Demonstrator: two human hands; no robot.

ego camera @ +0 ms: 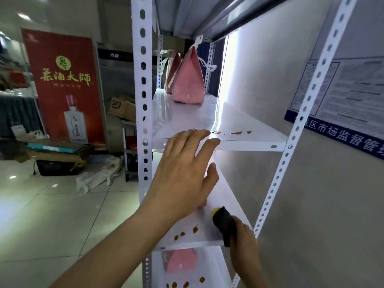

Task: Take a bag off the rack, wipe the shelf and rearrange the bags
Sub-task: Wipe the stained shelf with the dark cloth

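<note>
Reaching, fingers spread wide, left hand point(182, 173) nears stained white metal shelf point(255, 126); right hand point(244, 240) grips black-and-yellow sponge point(223, 224), ready for wiping.

On the rack point(143, 84), two bags point(187, 80) stand at the back of the upper shelf point(187, 119) with spots point(235, 133) near its front edge, more spots point(182, 233) lie on the shelf below point(220, 196), and a third bag point(179, 260) rests on the lowest shelf.

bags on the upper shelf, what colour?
Pink bags, with white drawstrings; head view shows them at the shelf's back.
</note>
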